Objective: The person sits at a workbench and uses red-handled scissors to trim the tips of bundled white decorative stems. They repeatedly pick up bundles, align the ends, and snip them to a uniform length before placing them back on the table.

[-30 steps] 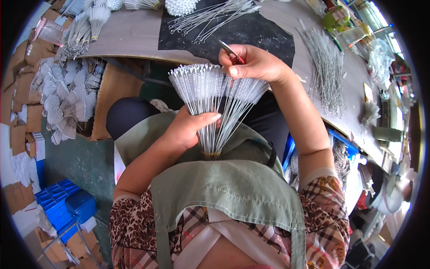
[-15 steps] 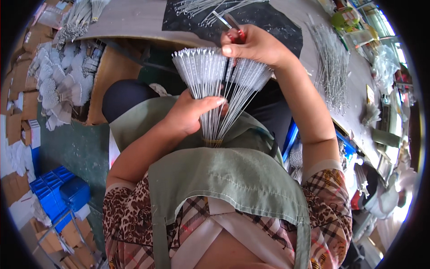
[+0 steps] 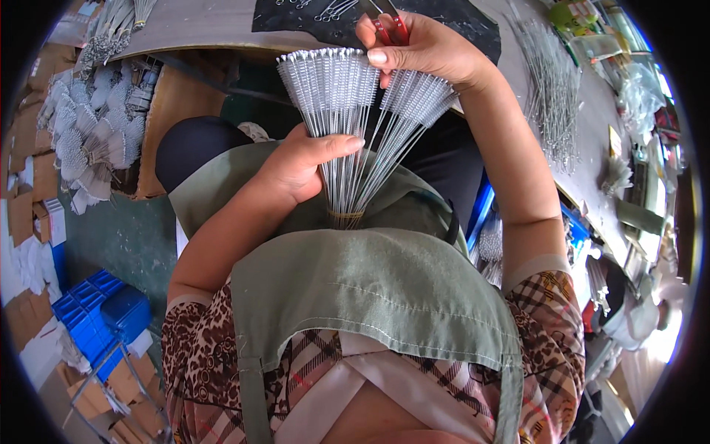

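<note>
**Bundle of wire brushes (image 3: 333, 96) stands parted in two fans above the lap**

And here it is, held up in front of the green apron (image 3: 377, 288): slim silvery stems spreading upward from a yellowish band (image 3: 345, 215), pale bristles massed along the upper ends, tiny light tips lined up across the top. The fuller fan leans left, the smaller one slants right, a narrow gap between them!

The left hand (image 3: 299, 164) is wrapped around the stems, thumb laid right across the front. Up top, the right hand (image 3: 425, 50) has red-handled scissors (image 3: 402, 31) tucked in its grip, thumb and fingers at the bristle ends by the gap; whether they pinch a brush, one cannot tell.

Beyond runs the greyish desk (image 3: 200, 28), a black sheet (image 3: 462, 28) over part of it, and a heap of loose wires (image 3: 551, 89) spread to the right. Over on the left, pale brush bunches (image 3: 96, 140) pile up beside a cardboard box (image 3: 177, 103), while blue crates (image 3: 87, 311) sit lower down by the dark green floor (image 3: 126, 240).
</note>
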### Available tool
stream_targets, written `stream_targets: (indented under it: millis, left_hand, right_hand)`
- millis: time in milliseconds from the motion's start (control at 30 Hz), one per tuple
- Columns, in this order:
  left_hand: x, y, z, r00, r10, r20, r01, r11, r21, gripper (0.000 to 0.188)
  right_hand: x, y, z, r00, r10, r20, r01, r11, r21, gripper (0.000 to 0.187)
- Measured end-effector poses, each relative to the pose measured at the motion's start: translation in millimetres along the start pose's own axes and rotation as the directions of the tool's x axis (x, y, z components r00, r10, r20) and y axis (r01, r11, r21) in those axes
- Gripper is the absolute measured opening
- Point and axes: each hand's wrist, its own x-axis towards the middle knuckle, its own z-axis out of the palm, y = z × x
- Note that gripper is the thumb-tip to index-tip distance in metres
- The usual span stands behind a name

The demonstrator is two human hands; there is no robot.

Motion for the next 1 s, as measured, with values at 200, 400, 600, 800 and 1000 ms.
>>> stream_targets:
  millis: [200, 400, 600, 800, 1000]
  left_hand:
    - [1.2, 0.4, 3.2, 0.997, 0.02, -0.07, -0.015, 0.997, 0.081, 0.028]
    - [-1.2, -0.8, 6.4, 0.989, 0.052, -0.14, -0.044, 0.997, 0.059, 0.017]
    - [-3.6, -3.0, 9.9, 0.989, 0.082, -0.12, -0.076, 0.996, 0.054, 0.017]
    - [-3.3, -4.1, 9.6, 0.985, 0.063, -0.158, -0.054, 0.996, 0.065, 0.017]
    - [-1.1, -0.7, 15.8, 0.991, 0.073, -0.109, -0.068, 0.996, 0.057, 0.015]
  right_hand:
    - [3.2, 0.0, 0.4, 0.997, -0.01, 0.074, -0.009, 0.966, 0.259, 0.015]
    - [3.4, 0.3, -0.1, 0.994, -0.024, 0.105, -0.001, 0.972, 0.237, 0.014]
    - [-6.7, -6.4, 7.3, 1.0, 0.012, -0.017, -0.011, 0.999, 0.031, 0.018]
    - [-9.5, -0.6, 8.2, 0.997, -0.063, -0.049, 0.063, 0.998, 0.006, 0.024]
    - [-6.9, 11.7, -3.9, 0.991, -0.137, -0.006, 0.136, 0.989, -0.06, 0.026]
